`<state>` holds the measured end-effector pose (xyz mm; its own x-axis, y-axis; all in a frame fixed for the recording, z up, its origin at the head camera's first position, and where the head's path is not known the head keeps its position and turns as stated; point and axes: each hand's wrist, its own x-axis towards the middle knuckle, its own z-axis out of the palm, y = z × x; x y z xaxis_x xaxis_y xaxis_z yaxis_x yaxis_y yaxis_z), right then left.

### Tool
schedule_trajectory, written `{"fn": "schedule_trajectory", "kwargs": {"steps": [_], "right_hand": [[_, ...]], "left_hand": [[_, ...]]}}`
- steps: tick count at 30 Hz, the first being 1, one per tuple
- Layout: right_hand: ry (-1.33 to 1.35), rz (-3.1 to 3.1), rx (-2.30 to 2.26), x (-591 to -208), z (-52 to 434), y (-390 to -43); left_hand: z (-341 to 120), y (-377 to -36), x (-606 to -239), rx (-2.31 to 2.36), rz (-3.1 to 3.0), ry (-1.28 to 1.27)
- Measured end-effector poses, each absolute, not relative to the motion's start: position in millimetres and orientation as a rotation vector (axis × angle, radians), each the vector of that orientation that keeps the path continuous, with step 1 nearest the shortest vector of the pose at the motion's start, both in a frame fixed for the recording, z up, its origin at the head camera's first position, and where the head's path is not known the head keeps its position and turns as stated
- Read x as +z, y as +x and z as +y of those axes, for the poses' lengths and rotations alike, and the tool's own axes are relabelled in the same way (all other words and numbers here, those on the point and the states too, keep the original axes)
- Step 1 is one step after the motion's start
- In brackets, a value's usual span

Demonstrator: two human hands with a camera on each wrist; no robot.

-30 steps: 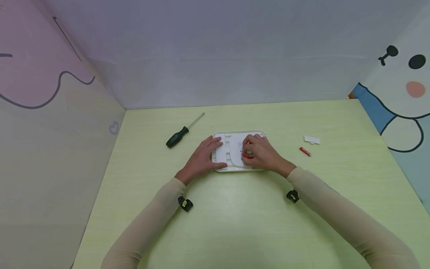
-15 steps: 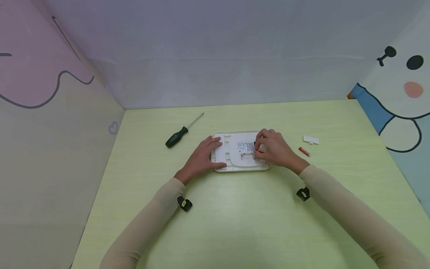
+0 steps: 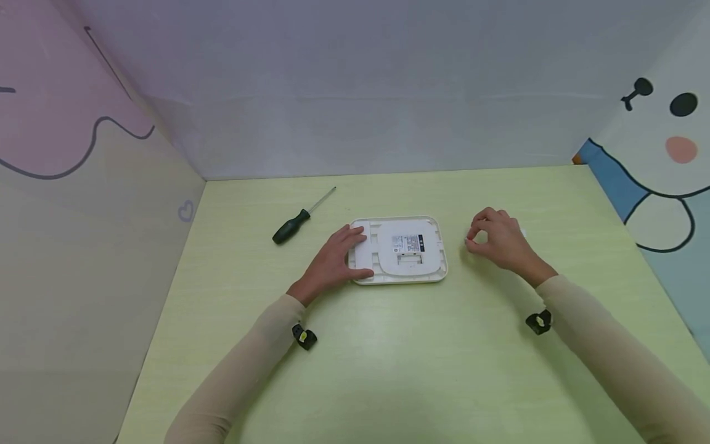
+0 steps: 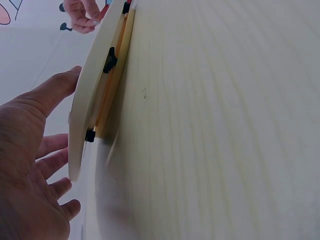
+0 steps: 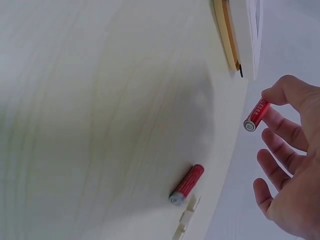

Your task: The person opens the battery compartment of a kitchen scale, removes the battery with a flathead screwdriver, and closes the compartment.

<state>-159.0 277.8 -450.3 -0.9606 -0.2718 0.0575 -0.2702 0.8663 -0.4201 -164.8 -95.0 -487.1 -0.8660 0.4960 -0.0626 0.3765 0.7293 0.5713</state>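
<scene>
Resting on a pale green table [image 3: 388, 370] walled by cartoon panels, the left hand [image 3: 331, 262] lies flat on a white device [image 3: 407, 250]. Just right of the device, the right hand [image 3: 499, 243] pinches a red battery [image 5: 256, 115].

Device [image 3: 399, 250] at centre of surface [image 3: 388, 357]. Screwdriver [image 3: 299, 218] behind and left of it. Left hand [image 3: 335, 259] on its left edge. Right hand [image 3: 499, 240] to its right, pinching battery [image 5: 256, 115]; second battery [image 5: 186, 184] and small cover [image 5: 186, 218] just beside, on surface.
</scene>
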Motion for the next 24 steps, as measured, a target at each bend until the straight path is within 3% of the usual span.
{"fn": "schedule_trajectory", "kwargs": {"steps": [12, 24], "right_hand": [[-0.216, 3.035, -0.649, -455, 324, -149], [-0.113, 2.952, -0.613, -460, 341, -148]], "left_hand": [[-95, -165, -489, 0.837, 2.729, 0.705], [-95, -165, -489, 0.836, 2.731, 0.709]]}}
